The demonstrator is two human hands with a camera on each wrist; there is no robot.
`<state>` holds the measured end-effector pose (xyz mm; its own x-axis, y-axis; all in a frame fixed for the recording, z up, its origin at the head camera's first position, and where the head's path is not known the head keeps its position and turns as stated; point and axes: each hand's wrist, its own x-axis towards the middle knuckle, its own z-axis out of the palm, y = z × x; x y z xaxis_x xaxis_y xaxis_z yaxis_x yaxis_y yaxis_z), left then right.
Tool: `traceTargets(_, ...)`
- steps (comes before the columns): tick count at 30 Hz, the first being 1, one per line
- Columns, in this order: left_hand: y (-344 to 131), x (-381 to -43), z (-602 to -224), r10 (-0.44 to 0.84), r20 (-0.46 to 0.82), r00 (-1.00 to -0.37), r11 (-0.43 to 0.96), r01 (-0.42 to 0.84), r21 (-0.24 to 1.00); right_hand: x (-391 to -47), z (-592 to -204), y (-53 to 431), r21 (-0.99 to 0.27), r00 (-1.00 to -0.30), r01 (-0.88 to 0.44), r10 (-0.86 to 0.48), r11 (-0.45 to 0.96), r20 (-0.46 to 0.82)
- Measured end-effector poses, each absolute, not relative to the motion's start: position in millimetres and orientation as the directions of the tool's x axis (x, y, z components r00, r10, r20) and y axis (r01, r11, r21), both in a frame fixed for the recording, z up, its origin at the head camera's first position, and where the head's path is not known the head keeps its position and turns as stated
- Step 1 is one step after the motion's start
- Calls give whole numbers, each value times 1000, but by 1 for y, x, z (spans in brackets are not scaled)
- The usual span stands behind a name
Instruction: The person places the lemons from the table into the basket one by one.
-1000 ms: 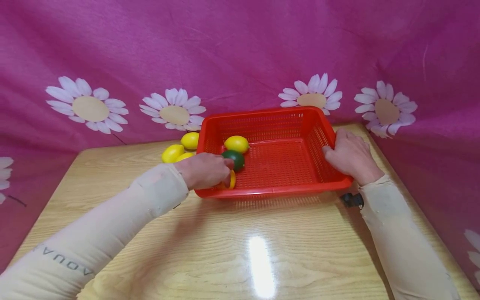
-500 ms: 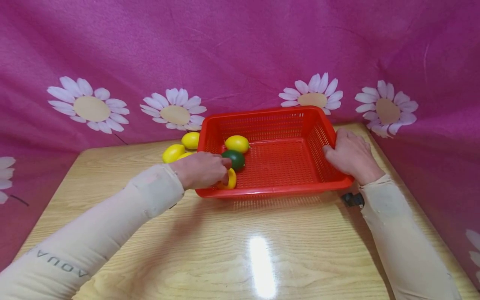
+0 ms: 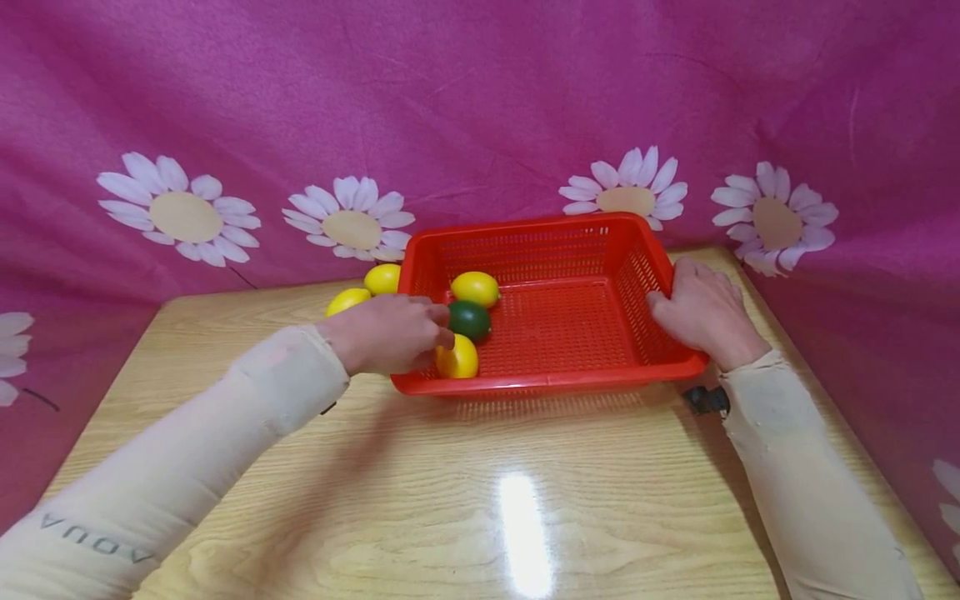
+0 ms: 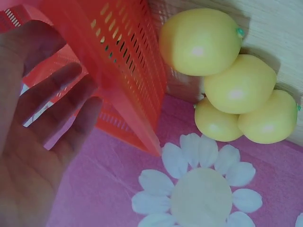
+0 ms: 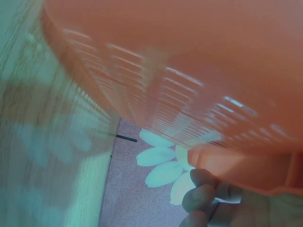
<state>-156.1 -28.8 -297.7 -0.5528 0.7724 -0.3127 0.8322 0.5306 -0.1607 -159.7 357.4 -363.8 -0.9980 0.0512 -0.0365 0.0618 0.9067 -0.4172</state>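
Note:
My left hand is over the left rim of a red plastic basket, its fingers loosely extended and holding nothing. Just by its fingertips, a yellow lemon lies in the basket's near left corner. Behind that lie a dark green, lime-like fruit and another lemon. My right hand grips the basket's right rim; in the right wrist view its curled fingers show under the rim. Outside the basket's left wall, the left wrist view has several lemons bunched together.
A wooden table carries the basket and fruit. At its back and right hangs a magenta cloth printed with white daisies, close behind the basket. A black device sits at the right wrist.
The left hand has let go of the near lemon and drawn back up and left, leaving it on the basket floor. The right hand and basket stay where they were.

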Motion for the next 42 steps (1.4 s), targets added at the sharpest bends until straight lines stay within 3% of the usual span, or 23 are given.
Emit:
traceTargets(11, -46, -157, -290, 822, -177, -542, 510, 837, -198, -161, -364, 358, -404, -997, 71, 51, 912, -59)
traceTargets(42, -87, -161, -278, 723, -123, -680, 654, 731, -193, -161, -365, 356, -395, -998, 67, 55, 916, -43)
